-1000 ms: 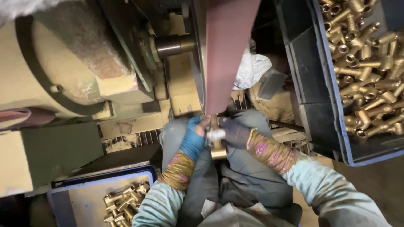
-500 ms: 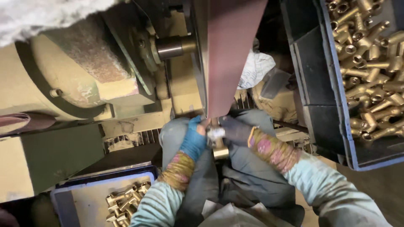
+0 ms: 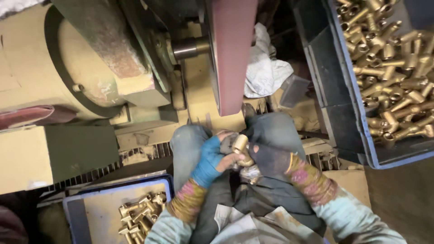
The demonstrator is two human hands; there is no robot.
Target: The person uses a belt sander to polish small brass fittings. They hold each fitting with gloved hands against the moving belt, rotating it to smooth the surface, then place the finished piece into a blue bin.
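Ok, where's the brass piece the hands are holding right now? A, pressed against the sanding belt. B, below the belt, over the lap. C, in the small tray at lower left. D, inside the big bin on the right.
B: the brass piece sits between the left hand and right hand, clear of the belt and above the person's lap.

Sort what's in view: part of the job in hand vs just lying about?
In the job:
brass fitting, held by left hand and right hand
sanding belt
right bin of fittings
lower-left bin of fittings

Lying about:
white rag
green machine base
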